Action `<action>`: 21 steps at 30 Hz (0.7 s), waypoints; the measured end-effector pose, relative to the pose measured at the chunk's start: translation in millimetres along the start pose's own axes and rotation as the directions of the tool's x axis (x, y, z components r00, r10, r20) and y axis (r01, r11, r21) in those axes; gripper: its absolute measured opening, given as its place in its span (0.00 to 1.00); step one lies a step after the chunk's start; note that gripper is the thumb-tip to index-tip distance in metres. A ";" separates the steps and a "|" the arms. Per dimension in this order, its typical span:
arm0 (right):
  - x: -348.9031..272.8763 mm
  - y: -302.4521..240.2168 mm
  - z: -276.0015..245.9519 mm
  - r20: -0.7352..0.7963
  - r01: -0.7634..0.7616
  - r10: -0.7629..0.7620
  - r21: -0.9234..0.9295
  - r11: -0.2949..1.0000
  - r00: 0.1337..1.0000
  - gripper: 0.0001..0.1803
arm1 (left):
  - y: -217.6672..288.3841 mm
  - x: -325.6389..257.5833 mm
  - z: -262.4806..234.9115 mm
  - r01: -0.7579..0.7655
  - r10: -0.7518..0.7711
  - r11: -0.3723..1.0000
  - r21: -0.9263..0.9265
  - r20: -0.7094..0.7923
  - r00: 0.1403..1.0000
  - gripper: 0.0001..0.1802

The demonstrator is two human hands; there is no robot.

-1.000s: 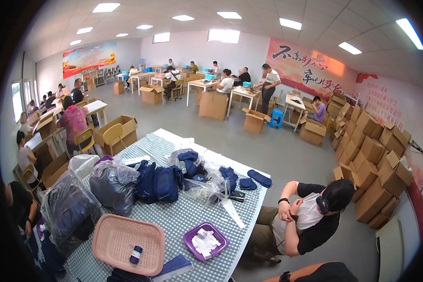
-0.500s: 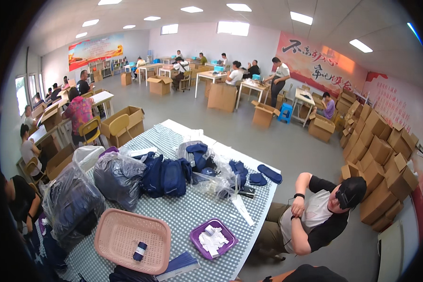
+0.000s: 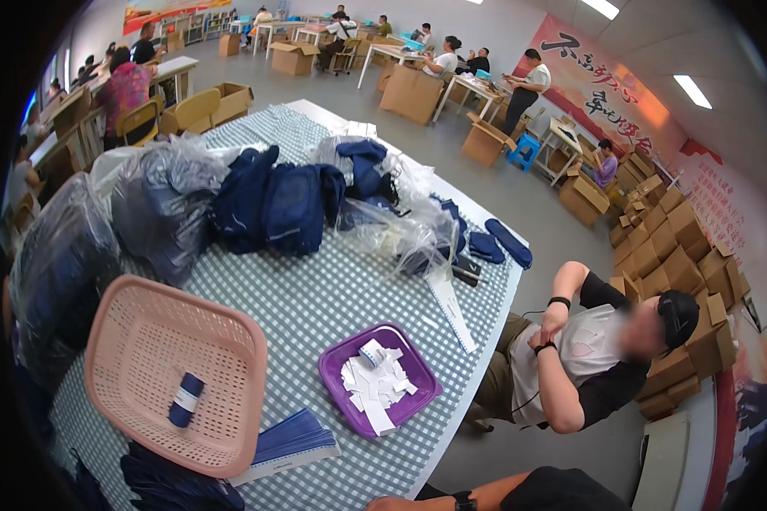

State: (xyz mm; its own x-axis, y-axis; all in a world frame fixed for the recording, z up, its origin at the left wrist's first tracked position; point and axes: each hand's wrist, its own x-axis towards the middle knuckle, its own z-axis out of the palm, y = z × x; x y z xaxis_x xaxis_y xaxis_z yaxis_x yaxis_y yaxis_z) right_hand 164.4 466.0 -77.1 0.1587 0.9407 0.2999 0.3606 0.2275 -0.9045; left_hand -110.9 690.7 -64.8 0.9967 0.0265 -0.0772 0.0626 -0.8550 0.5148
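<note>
Neither of my hands shows. Before me stands a pink perforated plastic basket [image 3: 230,328] holding one navy roll [image 3: 185,400] with a white band around it. Right of it is a purple plastic tray [image 3: 337,362] heaped with white paper slips [image 3: 375,387] and a small white roll [image 3: 371,352]. Between them lie fanned flat navy strips [image 3: 294,439] on a white card strip [image 3: 291,464]. A dark navy pile of fabric [image 3: 175,481] is partly under the basket, cut off by the lower edge. Navy bags [image 3: 294,209] lie farther back.
A checked cloth covers the table [image 3: 290,294]. Stuffed clear plastic bags [image 3: 64,272] crowd its left; loose plastic [image 3: 400,230] and navy pouches [image 3: 509,243] lie farther right. A seated person [image 3: 588,358] is at the right edge; another person's arm [image 3: 498,492] reaches in below. Cartons [image 3: 673,247] are stacked behind.
My view has shifted down and closer, so the basket and tray look larger. More of the arm at the lower edge shows. The seated person's hands stay together at the wrists.
</note>
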 end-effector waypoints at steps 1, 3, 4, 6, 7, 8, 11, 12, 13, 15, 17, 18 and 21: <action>0.5 2.7 1.3 -0.025 0.037 -0.036 0.032 0.999 0.999 0.18 | 0.0 -2.1 3.4 0.004 -0.004 1.000 -0.008 0.005 1.000 0.18; 3.4 4.1 0.3 -0.011 0.065 -0.065 0.035 0.997 0.998 0.19 | -1.1 -3.0 3.8 0.047 -0.047 0.999 -0.003 0.063 0.997 0.19; 4.1 3.3 -1.2 0.000 0.102 -0.103 0.034 0.994 0.995 0.20 | -2.2 -3.6 5.6 0.050 -0.050 0.999 -0.006 0.061 0.997 0.19; 1.4 7.1 -1.9 0.022 0.150 -0.151 0.045 0.988 0.988 0.20 | -5.8 -3.0 10.6 -0.064 0.063 0.998 0.002 -0.140 0.988 0.20; -1.7 9.8 -0.4 0.041 0.158 -0.160 0.044 0.986 0.986 0.20 | -8.1 -2.4 12.9 -0.065 0.064 0.998 -0.002 -0.140 0.988 0.20; -3.7 11.7 0.6 0.060 0.167 -0.169 0.044 0.985 0.984 0.20 | -10.7 -1.8 14.8 -0.096 0.101 0.995 0.041 -0.147 0.984 0.21; -4.9 3.8 4.3 0.077 0.200 -0.199 -0.003 0.980 0.977 0.18 | -9.0 -6.5 13.5 -0.129 0.146 0.985 0.110 -0.167 0.975 0.22; -5.6 3.4 5.6 0.082 0.209 -0.205 -0.042 0.977 0.975 0.18 | -9.0 -6.2 13.3 -0.131 0.150 0.985 0.116 -0.173 0.973 0.23; -4.2 2.6 4.0 0.083 0.219 -0.215 -0.042 0.975 0.973 0.18 | -7.7 -5.5 13.1 -0.131 0.152 0.983 0.125 -0.180 0.972 0.23; -2.4 0.0 2.4 0.103 0.258 -0.248 -0.101 0.961 0.963 0.18 | -1.4 -10.0 13.7 -0.125 0.152 0.981 0.149 -0.187 0.971 0.24; -6.1 0.4 3.4 0.099 0.304 -0.292 -0.139 0.943 0.951 0.18 | 2.3 -12.7 14.0 -0.126 0.156 0.977 0.173 -0.174 0.972 0.24; -8.4 0.3 4.0 0.103 0.328 -0.315 -0.162 0.931 0.944 0.18 | 3.8 -13.9 13.6 -0.127 0.158 0.975 0.185 -0.163 0.974 0.25; -32.5 24.4 7.9 0.184 0.430 -0.390 -0.330 0.840 0.902 0.15 | 4.6 -8.6 14.0 -0.111 0.156 0.963 0.246 -0.173 0.972 0.24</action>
State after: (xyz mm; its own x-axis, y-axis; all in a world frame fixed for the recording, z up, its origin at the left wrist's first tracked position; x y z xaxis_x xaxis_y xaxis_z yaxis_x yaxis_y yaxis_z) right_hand 160.8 442.9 -111.3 -0.1663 0.8065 0.5673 0.6745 0.5127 -0.5312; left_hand -119.9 679.2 -73.7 0.9880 -0.0182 0.1534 -0.0633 -0.9536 0.2944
